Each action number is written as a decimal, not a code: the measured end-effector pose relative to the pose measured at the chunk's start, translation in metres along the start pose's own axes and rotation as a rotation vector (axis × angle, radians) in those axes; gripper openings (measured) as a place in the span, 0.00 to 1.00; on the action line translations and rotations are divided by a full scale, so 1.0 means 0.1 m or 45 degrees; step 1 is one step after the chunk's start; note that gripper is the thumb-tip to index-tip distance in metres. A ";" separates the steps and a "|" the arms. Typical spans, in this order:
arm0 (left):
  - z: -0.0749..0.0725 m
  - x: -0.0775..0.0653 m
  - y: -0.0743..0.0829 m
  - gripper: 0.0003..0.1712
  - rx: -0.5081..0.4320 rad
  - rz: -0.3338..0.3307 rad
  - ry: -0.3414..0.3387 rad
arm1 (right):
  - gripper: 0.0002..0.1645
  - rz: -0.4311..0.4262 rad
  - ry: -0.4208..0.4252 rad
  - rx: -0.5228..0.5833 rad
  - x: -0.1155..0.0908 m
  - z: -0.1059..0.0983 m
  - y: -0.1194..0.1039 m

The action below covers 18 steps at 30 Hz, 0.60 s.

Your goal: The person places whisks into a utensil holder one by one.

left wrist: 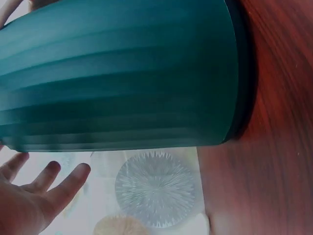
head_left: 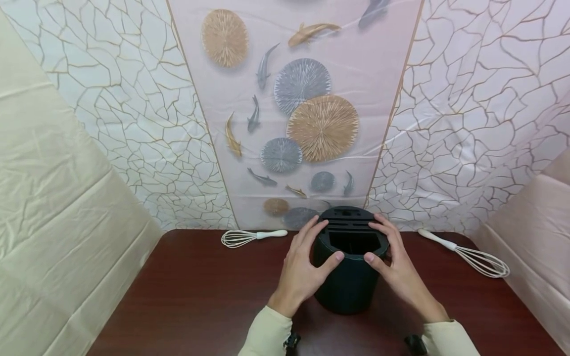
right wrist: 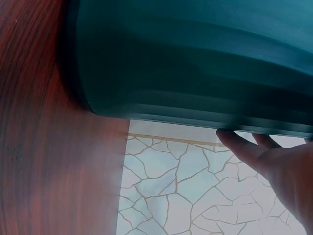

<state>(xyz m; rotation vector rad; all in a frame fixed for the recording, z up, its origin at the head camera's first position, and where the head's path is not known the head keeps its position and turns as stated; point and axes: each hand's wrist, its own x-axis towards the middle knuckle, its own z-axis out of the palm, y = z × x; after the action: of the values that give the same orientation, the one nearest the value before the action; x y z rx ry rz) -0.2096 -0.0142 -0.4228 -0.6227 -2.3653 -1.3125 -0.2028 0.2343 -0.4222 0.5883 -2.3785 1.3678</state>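
A dark green, round utensil holder (head_left: pixel 347 284) stands upright on the table, with slots and a wide rectangular opening in its black top. My left hand (head_left: pixel 305 264) is at its left side, thumb near the front rim and fingertips over the left rim. Opposite it, my right hand (head_left: pixel 398 267) rests at the right rim, thumb at the front. In the left wrist view, several spread fingers (left wrist: pixel 68 188) show a gap from the ribbed wall. Seen from the right wrist, one fingertip touches the holder (right wrist: pixel 195 68). The hands' far fingers are partly hidden behind it.
Against the back edge of the dark red-brown wooden table (head_left: pixel 200 296) lies a white whisk (head_left: pixel 242 238) on the left. A second white whisk (head_left: pixel 472 254) lies at the back right. A patterned cloth (head_left: pixel 147 123) hangs behind the table, with plain cream cloth at the sides.
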 end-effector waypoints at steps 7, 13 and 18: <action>-0.05 0.04 -0.01 0.37 0.213 0.092 0.005 | 0.40 -0.004 0.013 0.038 0.01 0.01 0.02; -0.10 0.07 -0.03 0.37 0.247 0.136 -0.026 | 0.40 -0.004 0.038 0.030 0.01 0.02 0.03; -0.19 0.05 -0.11 0.38 0.225 0.076 -0.029 | 0.40 -0.014 0.039 0.024 0.00 0.04 0.03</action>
<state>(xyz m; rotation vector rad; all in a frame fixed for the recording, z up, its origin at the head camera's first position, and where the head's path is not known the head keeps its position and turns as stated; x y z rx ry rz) -0.2183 -0.0343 -0.4185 -0.6515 -2.4276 -1.0625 -0.2045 0.2327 -0.4262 0.5811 -2.3370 1.3863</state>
